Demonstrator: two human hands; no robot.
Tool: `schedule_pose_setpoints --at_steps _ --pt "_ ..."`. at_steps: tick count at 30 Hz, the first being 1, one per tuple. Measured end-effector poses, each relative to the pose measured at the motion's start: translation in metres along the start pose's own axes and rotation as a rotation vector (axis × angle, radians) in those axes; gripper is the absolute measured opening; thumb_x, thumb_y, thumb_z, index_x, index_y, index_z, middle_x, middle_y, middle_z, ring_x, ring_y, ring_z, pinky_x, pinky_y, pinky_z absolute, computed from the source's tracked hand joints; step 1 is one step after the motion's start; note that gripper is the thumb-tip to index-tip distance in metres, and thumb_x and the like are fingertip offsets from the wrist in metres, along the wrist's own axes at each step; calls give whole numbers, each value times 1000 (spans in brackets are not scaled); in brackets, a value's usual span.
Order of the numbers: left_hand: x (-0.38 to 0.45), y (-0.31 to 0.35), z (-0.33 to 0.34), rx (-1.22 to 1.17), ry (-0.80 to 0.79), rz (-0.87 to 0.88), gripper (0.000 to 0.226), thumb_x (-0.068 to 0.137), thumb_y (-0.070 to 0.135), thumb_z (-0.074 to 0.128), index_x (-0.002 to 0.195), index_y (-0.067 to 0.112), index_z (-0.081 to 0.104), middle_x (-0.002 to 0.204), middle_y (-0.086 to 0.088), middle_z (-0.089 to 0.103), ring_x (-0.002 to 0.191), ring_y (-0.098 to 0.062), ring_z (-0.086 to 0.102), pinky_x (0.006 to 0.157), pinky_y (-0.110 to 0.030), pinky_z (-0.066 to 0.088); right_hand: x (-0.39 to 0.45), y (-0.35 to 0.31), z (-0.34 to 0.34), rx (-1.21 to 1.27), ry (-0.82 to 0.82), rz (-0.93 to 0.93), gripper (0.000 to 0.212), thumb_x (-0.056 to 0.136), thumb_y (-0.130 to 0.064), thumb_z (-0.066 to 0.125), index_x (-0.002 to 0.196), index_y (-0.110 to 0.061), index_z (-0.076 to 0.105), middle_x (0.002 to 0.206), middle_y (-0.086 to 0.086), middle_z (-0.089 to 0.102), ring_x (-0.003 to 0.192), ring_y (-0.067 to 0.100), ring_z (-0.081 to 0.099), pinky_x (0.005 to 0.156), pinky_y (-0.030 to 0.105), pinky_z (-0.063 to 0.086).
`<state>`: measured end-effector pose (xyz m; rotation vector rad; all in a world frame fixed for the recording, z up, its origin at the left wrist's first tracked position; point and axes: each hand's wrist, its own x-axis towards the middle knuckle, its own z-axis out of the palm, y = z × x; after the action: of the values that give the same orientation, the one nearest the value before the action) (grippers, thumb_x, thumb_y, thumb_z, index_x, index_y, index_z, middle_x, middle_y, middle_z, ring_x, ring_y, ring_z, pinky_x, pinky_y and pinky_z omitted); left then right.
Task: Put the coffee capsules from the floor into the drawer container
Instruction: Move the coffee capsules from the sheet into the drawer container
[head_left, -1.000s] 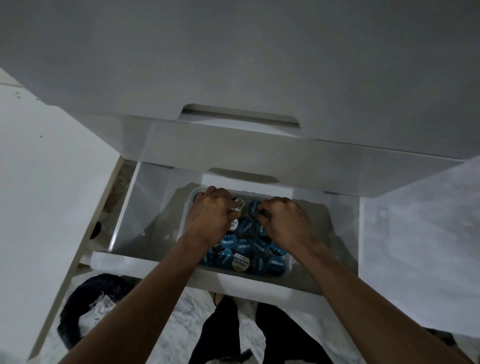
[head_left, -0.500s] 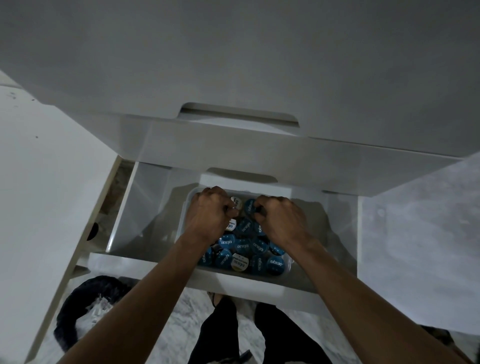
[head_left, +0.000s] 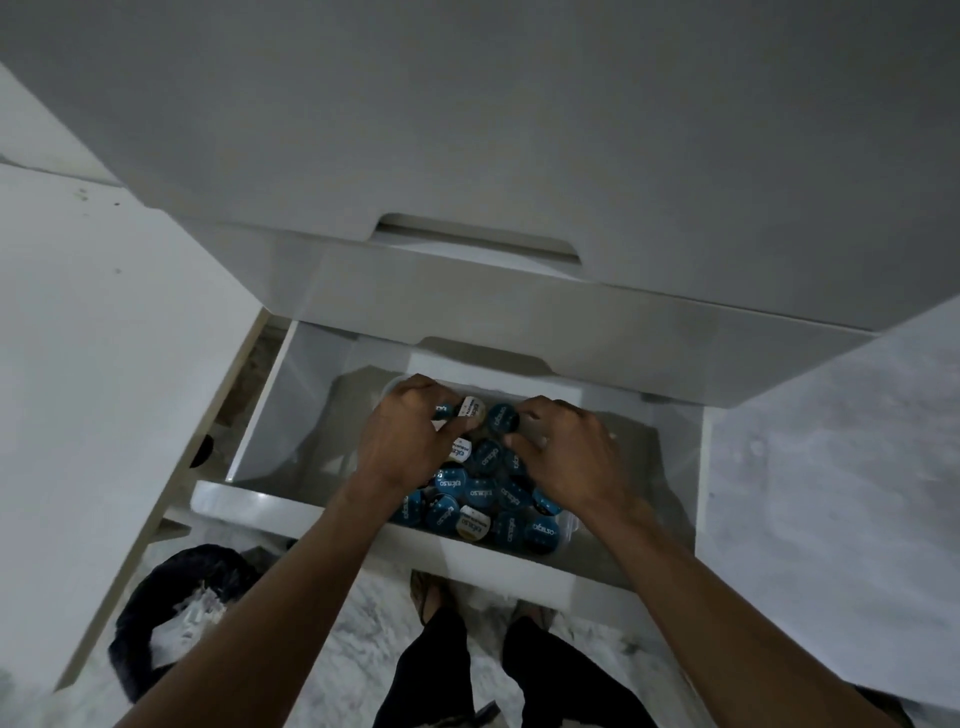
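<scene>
Both hands are down in the tub, fingers curled over the far end of the heap. The left hand (head_left: 410, 434) has its fingers bent around capsules near the tub's far left corner, with a pale-lidded one showing just past its knuckles; the right hand (head_left: 569, 452) is curled likewise at the far right, its fingertips (head_left: 530, 415) touching a blue-lidded capsule. Whether either grip is truly clamped on a capsule or only pressing the heap flat, the view does not settle, since the palms hide what lies under them. The capsules (head_left: 483, 493) fill the clear tub (head_left: 569, 527), piled loosely, most with blue foil lids and a few pale ones. They look light, small and rigid in the cup, with a thin foil face that would probably dent or puncture under a nail, and smooth sides likely to slide against one another. The better hold is probably by the rim or around the cup wall, a few at a time, not by pressing on the foil. The tub sits toward the front edge of the open drawer (head_left: 270, 431), nearer its right side. Below the drawer's front edge are the person's dark-trousered legs on a pale floor (head_left: 363, 639), and a dark bag (head_left: 156, 618) lies off to the left; no capsules show on the visible floor.
</scene>
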<state>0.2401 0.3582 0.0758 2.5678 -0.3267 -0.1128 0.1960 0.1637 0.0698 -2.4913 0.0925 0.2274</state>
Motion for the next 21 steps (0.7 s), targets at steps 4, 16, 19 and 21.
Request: schedule_pose_setpoints --at_steps 4,16,19,21 --pt "-21 21 -11 -62 87 -29 29 79 35 78 102 19 73 101 1 73 82 -15 69 72 -31 58 -15 0 -8 185 42 9 40 83 -40 72 120 -30 61 114 -1 69 97 16 65 82 37 57" --pt "-85 70 -35 -257 153 -94 33 76 34 81 106 21 73 98 7 73 84 -3 66 69 -11 48 -88 -9 -52 394 225 -24 38 80 -30 78 115 -21 67 100 -13 66 83 5 64 71 8 49" --pt "-102 93 -29 -302 158 -76 32 78 31 79 106 20 71 94 6 71 84 -8 66 75 -21 54 -118 -2 -67 402 268 -41 36 81 -28 78 114 -20 67 99 -13 66 82 5 64 69 0 43" --pt "-110 111 -19 -324 132 -36 29 79 28 78 106 19 71 94 7 70 84 -5 65 75 -18 53 -134 11 -75 392 306 -36 36 80 -27 79 113 -18 68 98 -11 67 81 4 64 68 -1 42"
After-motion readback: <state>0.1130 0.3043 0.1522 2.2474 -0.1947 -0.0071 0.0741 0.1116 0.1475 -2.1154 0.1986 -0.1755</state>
